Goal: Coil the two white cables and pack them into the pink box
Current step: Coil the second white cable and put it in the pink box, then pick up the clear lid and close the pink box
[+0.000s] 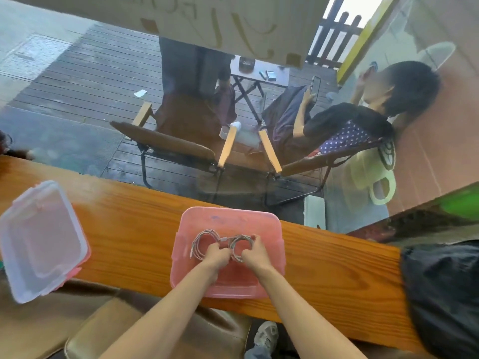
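Note:
The pink box (pixel 269 229) stands open on the wooden counter, right in front of me. Two coiled white cables sit side by side inside it. My left hand (pixel 216 255) is closed on the near side of the left coil (pixel 201 242). My right hand (pixel 255 252) pinches the right coil (pixel 239 243) at its near and right side. Both coils look held just above or on the box floor; I cannot tell which. My fingers hide the near parts of both coils.
The clear lid (pixel 41 239) with a pink rim lies to the left, overhanging the counter's (pixel 129 229) near edge. A black bag (pixel 440 294) rests at the right end. A glass pane rises behind the counter; a person sits in a chair beyond it.

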